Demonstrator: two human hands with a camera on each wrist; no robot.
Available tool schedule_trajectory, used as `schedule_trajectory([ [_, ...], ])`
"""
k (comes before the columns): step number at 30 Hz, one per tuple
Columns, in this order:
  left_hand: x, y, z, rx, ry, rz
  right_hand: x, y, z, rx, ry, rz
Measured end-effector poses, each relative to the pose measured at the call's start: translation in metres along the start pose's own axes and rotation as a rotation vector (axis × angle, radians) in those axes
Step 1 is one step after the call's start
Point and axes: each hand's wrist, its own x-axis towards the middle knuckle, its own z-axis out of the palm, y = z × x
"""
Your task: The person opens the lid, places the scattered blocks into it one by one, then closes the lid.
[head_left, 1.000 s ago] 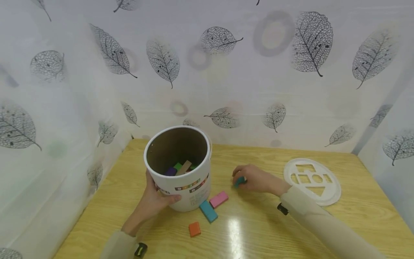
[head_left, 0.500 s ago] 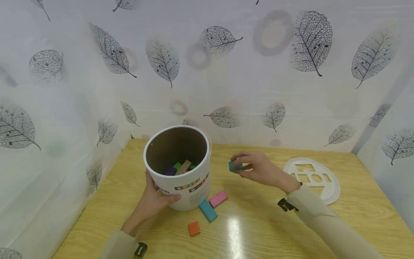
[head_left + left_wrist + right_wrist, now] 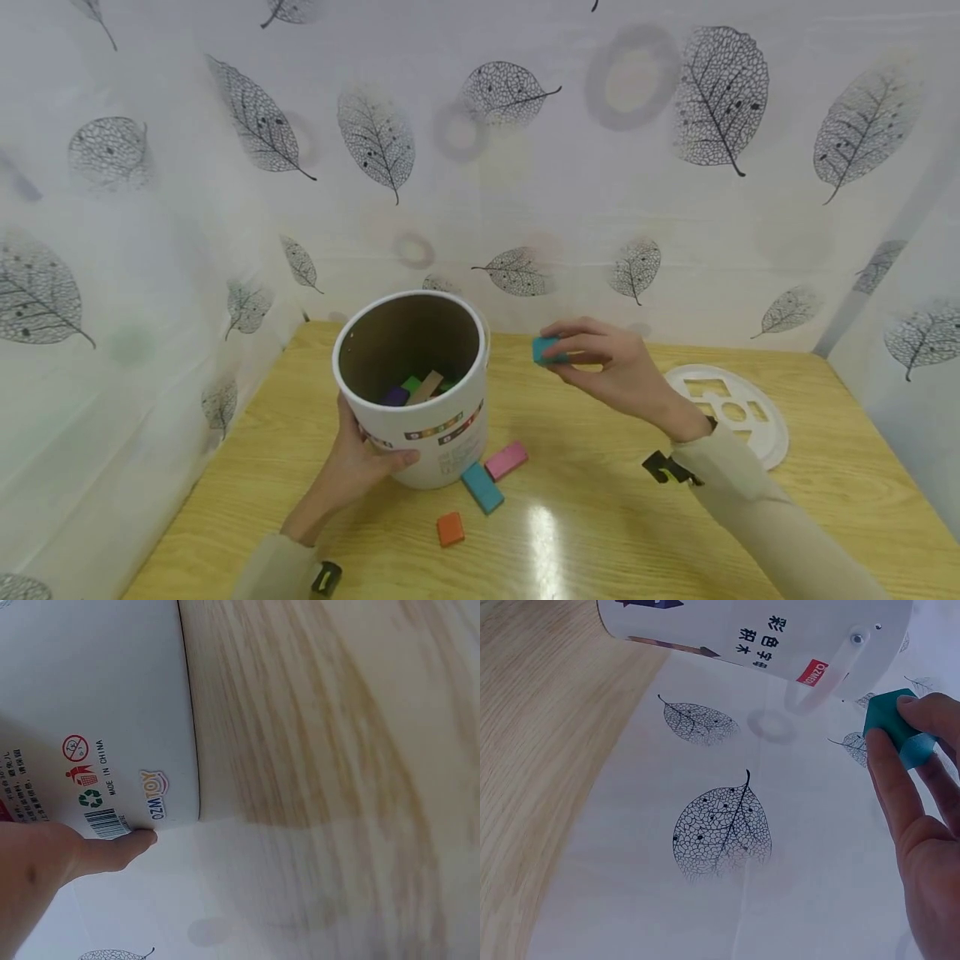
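A white bucket (image 3: 442,433) with printed sides leans toward me on the table, showing several coloured blocks (image 3: 425,388) inside. My left hand (image 3: 367,458) holds its lower left side, thumb across the front; the other fingers are mostly hidden behind it. In the left wrist view, the thumb (image 3: 120,851) lies by the printed barcode. My right hand (image 3: 611,367) pinches a small blue block (image 3: 546,350) in the air, right of the bucket's rim. The right wrist view shows that teal-blue block (image 3: 896,724) between thumb and fingers.
Before the bucket lie a blue block (image 3: 482,489), a pink block (image 3: 507,461) and an orange block (image 3: 451,529). A white round lid with shaped cut-outs (image 3: 772,433) lies at the right of the wooden table (image 3: 600,533). A leaf-patterned curtain (image 3: 570,183) stands behind.
My right hand has lifted the small blue block off the table and raised it toward the bucket's rim height. The left hand and the bucket have stayed in place.
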Motion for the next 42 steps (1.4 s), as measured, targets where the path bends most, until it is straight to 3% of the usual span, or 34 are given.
schedule_trajectory([
  [7,-0.001,0.0,0.001,0.003,-0.002,-0.011,0.008,-0.004,-0.003,0.012,0.0,0.01],
  [13,0.001,0.002,0.0,0.012,0.01,-0.019,0.037,-0.014,-0.006,-0.001,-0.04,-0.099],
  [24,0.002,0.001,-0.001,0.018,0.021,-0.02,0.099,-0.036,0.006,0.007,-0.312,-0.199],
  [32,0.0,-0.002,-0.001,0.033,-0.001,-0.036,0.121,-0.04,0.031,-0.078,-0.401,-0.264],
  [42,0.0,-0.002,-0.002,0.028,-0.01,-0.053,0.144,-0.051,0.053,-0.142,-0.554,-0.179],
])
